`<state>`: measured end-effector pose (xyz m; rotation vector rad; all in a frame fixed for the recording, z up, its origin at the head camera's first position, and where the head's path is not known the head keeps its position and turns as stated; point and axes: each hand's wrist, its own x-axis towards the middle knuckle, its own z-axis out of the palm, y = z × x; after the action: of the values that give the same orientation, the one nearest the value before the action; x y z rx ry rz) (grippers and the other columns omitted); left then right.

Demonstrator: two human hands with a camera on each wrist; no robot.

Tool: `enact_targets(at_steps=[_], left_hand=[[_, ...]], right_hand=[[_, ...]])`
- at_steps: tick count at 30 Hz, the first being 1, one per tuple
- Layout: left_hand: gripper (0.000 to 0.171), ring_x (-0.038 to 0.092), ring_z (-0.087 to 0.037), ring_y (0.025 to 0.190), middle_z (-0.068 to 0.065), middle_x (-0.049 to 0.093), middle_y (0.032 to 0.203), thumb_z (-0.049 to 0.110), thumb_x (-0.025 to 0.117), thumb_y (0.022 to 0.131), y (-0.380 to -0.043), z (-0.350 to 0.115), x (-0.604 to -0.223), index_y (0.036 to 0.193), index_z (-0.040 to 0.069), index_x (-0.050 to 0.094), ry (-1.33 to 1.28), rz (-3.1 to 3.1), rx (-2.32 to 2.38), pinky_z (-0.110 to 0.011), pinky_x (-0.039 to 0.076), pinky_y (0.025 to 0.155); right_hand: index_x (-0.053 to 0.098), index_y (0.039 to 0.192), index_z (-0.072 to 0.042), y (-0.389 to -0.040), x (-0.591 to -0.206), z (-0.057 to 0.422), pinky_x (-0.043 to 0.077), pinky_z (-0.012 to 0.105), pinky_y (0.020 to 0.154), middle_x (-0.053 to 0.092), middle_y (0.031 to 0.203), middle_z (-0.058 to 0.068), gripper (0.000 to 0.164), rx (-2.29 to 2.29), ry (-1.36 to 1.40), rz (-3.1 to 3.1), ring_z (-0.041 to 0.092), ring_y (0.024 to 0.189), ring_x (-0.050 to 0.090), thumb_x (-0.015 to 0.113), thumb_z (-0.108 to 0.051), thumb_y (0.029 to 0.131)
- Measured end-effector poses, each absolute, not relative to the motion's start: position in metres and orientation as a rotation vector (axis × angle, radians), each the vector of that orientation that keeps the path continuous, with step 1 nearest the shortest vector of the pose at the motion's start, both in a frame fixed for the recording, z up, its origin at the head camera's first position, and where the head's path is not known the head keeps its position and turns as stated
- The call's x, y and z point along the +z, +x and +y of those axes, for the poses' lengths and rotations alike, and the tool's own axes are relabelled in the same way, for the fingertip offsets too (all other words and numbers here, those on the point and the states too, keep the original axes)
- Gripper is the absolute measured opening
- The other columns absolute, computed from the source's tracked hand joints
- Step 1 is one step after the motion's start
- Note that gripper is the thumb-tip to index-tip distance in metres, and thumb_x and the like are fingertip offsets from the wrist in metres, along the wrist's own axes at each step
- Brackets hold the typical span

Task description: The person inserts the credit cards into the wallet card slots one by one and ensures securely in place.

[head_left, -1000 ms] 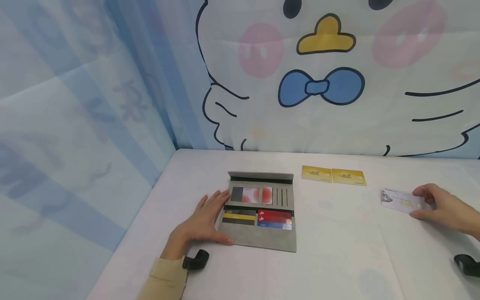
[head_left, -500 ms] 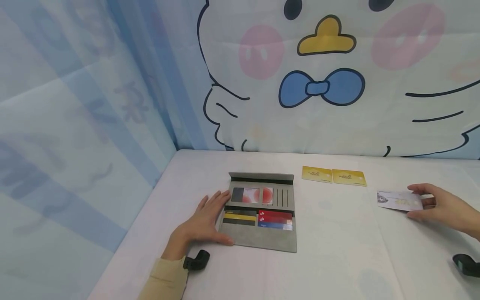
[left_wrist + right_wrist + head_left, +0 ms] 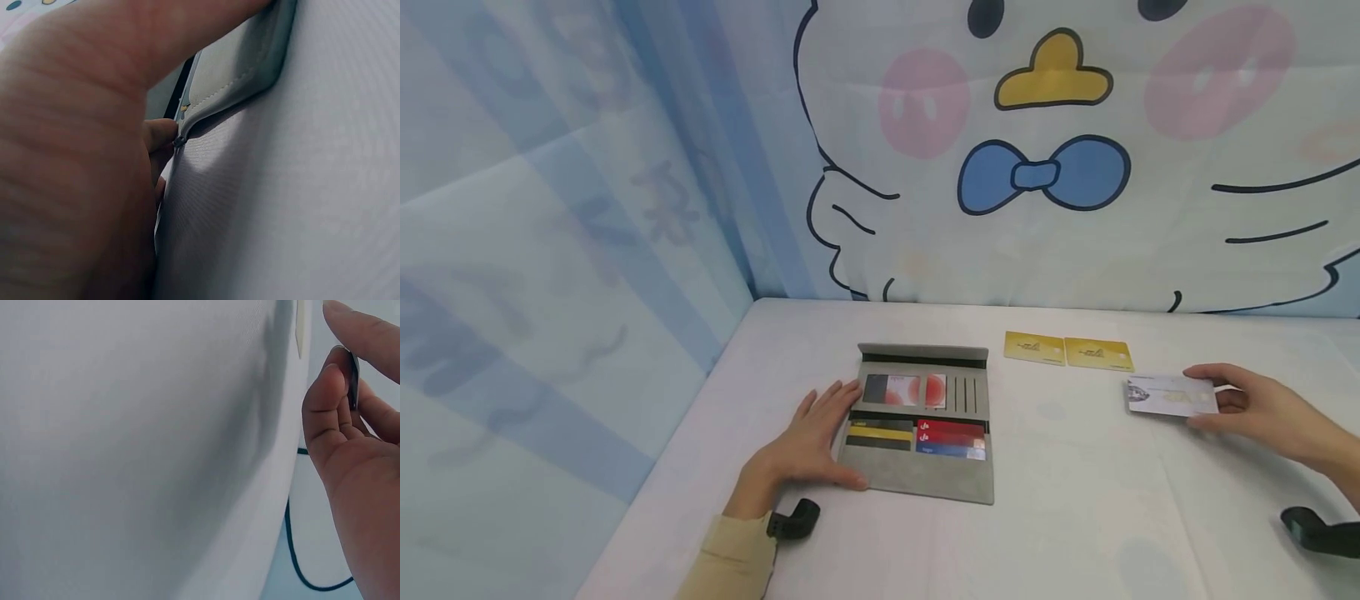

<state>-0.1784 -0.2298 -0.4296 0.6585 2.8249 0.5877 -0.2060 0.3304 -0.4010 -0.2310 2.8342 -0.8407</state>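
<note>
A grey card wallet point(image 3: 917, 479) lies unfolded on the white table, with cards in several of its slots. Along its left edge rests my left hand point(image 3: 805, 446), fingers spread and thumb at the lower left corner. The left wrist view shows the thumb over the wallet's stitched corner point(image 3: 231, 81). Over on the right, my right hand point(image 3: 1262, 412) pinches a white card point(image 3: 1168, 395) by its right end, above the table. From the right wrist, the card point(image 3: 354, 381) appears edge-on between thumb and fingers.
Two gold cards point(image 3: 1033, 347) lie side by side at the back, right of the wallet. A red and blue card point(image 3: 950, 439) and a black and yellow card point(image 3: 880, 435) fill the lower slots. A patterned cloth point(image 3: 1045, 250) hangs behind the table.
My right hand has lifted the white card off the table and carried it left, towards the wallet. The left hand and the wallet have stayed put.
</note>
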Motion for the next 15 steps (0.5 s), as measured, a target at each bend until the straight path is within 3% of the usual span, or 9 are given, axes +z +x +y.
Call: enact_targets(at_steps=[4, 11, 15], left_hand=[[0.123, 0.001, -0.015, 0.141, 0.002, 0.013, 0.155, 0.075, 0.069, 0.055, -0.178, -0.230, -0.430, 0.150, 0.017, 0.017, 0.660, 2.828, 0.589, -0.041, -0.006, 0.111], [0.123, 0.000, -0.014, 0.141, 0.004, 0.013, 0.155, 0.076, 0.068, 0.055, -0.178, -0.230, -0.431, 0.150, 0.017, 0.017, 0.656, 2.834, 0.584, -0.040, -0.006, 0.111], [0.123, 0.000, -0.014, 0.141, 0.004, 0.013, 0.155, 0.076, 0.068, 0.055, -0.179, -0.230, -0.431, 0.150, 0.018, 0.017, 0.657, 2.837, 0.580, -0.040, -0.006, 0.111]], right_hand=[[0.038, 0.135, 0.000, -0.207, -0.395, 0.312, 0.042, 0.017, 0.063, 0.043, 0.124, 0.023, 0.079, -0.908, -0.299, 2.802, 0.015, 0.085, 0.052, 0.075, -0.038, 0.077], [0.039, 0.134, -0.004, -0.207, -0.394, 0.288, 0.045, 0.017, 0.066, 0.043, 0.125, 0.016, 0.071, -1.079, -0.426, 2.724, 0.008, 0.085, 0.055, 0.076, -0.028, 0.078], [0.041, 0.132, -0.006, -0.208, -0.396, 0.273, 0.045, 0.016, 0.067, 0.041, 0.124, 0.015, 0.069, -1.135, -0.468, 2.689, 0.010, 0.085, 0.055, 0.076, -0.028, 0.078]])
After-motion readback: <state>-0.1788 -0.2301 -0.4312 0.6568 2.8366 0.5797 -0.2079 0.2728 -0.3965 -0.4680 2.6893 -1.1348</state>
